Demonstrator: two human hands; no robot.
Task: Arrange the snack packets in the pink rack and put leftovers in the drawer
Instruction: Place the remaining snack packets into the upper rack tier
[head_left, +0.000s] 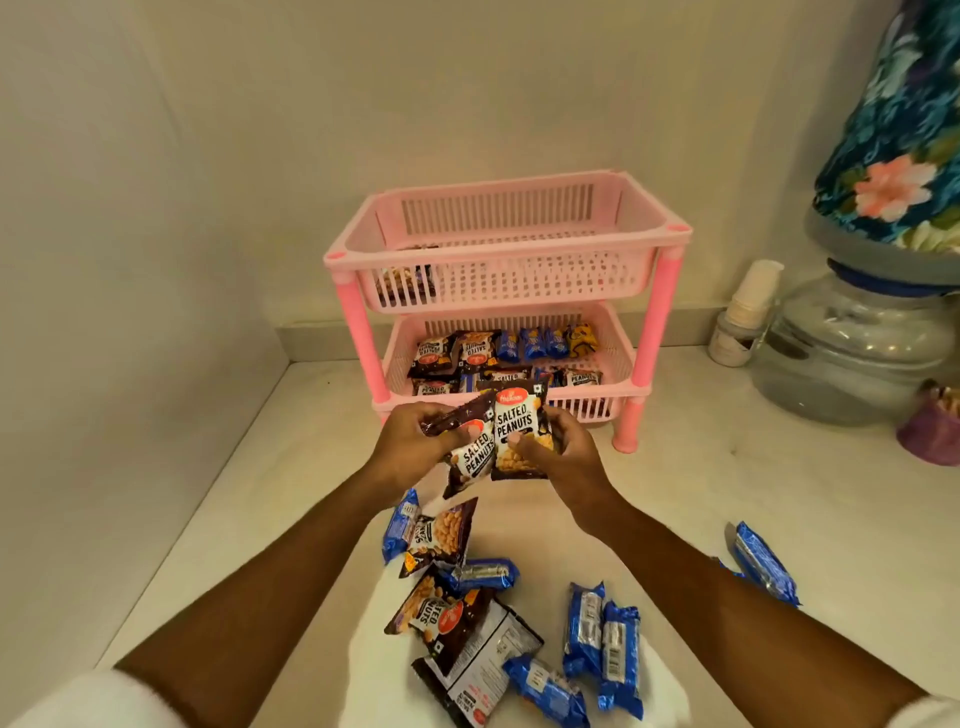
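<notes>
A two-tier pink rack (667, 312) stands on the counter against the back wall. Its lower tier holds several salted peanut packets and blue biscuit packets (506, 358). One dark packet (408, 278) lies in the left end of the upper tier. In front of the rack, my left hand (410, 444) grips a tilted salted peanuts packet (475, 454). My right hand (558, 449) holds another salted peanuts packet (522, 421) upright beside it. Below my hands a pile of loose peanut packets (447, 613) and blue biscuit packets (602, 639) lies on the counter.
A lone blue biscuit packet (763, 564) lies at the right. A glass water dispenser base (847, 353) under a floral-covered bottle (898, 135), a stack of paper cups (748, 306) and a purple cup (932, 434) stand at the back right. Walls enclose the left and back.
</notes>
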